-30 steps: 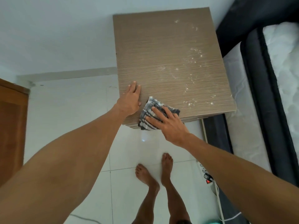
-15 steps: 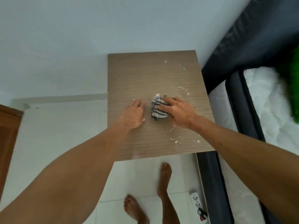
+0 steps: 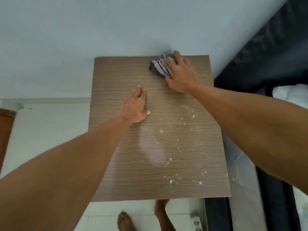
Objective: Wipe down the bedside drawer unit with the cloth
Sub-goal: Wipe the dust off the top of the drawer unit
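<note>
At the bottom of the frame I can just see my bare feet (image 3: 160, 212) on the white floor, blurry and partly cut off. A white power strip (image 3: 196, 222) pokes in at the lower right, cut off too.

Above them is the flat wood top of the bedside drawer unit (image 3: 116, 164). It looks hard, stiff and smooth. White crumbs (image 3: 181, 120) lie over its right side, and a pale smear (image 3: 153, 150) sits in the middle. The drawers are hidden under the top, so I cannot see the front or the sides.

My left hand (image 3: 135, 108) lies flat and open on the wood in the middle of the frame, holding nothing (it just keeps me steady).

Farther up, at the back edge by the wall, my right hand (image 3: 180, 73) presses on the striped cloth (image 3: 159, 67), fingers spread and curled over it. The cloth is in the upper middle of the frame. I think it is soft, light and floppy, so it is best bunched up under the palm. My hand hides most of it, and both look blurry.

The dark bed (image 3: 266, 52) is at the right.
</note>
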